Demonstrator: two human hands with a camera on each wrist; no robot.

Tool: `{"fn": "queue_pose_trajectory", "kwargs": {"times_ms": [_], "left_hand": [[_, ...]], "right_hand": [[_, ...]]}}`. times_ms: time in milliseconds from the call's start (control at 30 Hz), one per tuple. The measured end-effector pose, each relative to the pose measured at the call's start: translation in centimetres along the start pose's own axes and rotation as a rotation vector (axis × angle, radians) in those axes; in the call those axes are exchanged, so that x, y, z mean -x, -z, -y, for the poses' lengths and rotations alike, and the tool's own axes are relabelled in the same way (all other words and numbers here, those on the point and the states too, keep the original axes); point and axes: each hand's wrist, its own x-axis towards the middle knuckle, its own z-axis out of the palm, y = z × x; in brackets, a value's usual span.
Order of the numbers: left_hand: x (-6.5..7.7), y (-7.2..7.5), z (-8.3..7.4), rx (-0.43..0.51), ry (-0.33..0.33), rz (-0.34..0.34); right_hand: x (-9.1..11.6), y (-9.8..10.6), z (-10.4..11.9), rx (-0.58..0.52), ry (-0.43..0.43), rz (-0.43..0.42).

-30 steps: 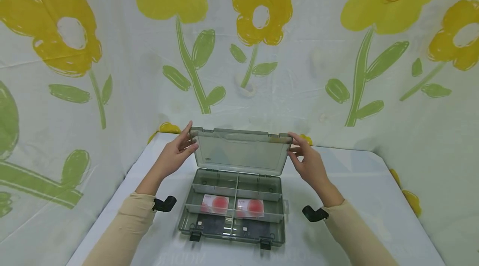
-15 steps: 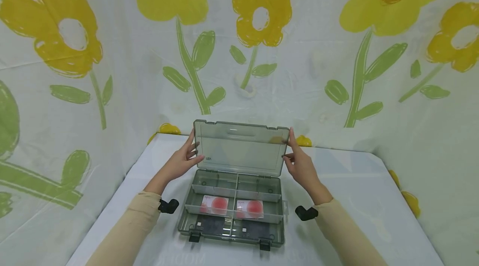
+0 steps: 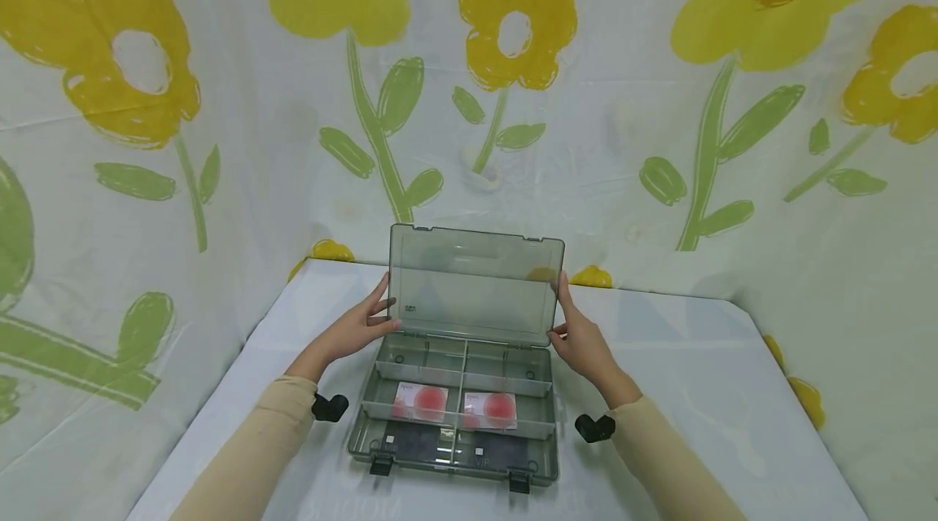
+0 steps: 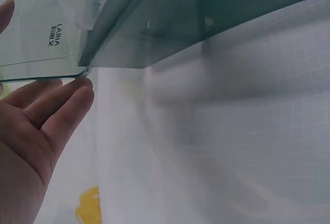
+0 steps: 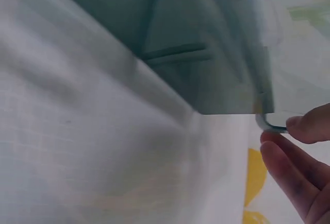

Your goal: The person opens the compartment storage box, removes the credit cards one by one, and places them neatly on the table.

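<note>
A smoky see-through plastic compartment box (image 3: 454, 468) stands on the table with its hinged lid (image 3: 472, 305) raised. My left hand (image 3: 355, 331) holds the lid's left edge, its thumb (image 4: 5, 14) on one side and its fingers by the edge and corner. At the right edge my right hand (image 3: 585, 342) pinches the lid between thumb and fingertips, also seen in the right wrist view. Two white cards with pink-red circles, a left card (image 3: 421, 401) and a right card (image 3: 489, 409), sit in the middle row. Dark cards (image 3: 494, 449) lie in the front row; the right one reads VIP.
The white-covered table (image 3: 703, 407) reaches out on both sides of the box. Two black latches hang at the box's front, the left latch (image 3: 381, 466) and right latch (image 3: 519, 482). Behind the table rises a flower-printed curtain (image 3: 586, 155).
The lid has swung further back and up on its hinges. Both hands have slid down along its side edges toward the hinge and closer together. The cards have stayed in place.
</note>
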Motion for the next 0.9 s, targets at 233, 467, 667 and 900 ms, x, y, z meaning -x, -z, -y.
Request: {"fn": "queue_pose_trajectory", "kwargs": {"times_ms": [233, 467, 667, 900], "left_hand": [[-0.2, -0.3, 0.6, 0.017, 0.027, 0.042], [-0.5, -0.4, 0.8, -0.015, 0.078, 0.089], [-0.9, -0.8, 1.2, -0.032, 0.125, 0.110], [-1.1, -1.1, 1.6, -0.035, 0.179, 0.119]], "right_hand": [[0.1, -0.7, -1.0, -0.074, -0.002, 0.079], [-0.2, -1.1, -1.4, -0.135, -0.007, 0.127], [-0.1, -1.3, -1.9, -0.190, -0.060, 0.158], [-0.1, -1.7, -1.9, -0.198, -0.127, 0.201]]}}
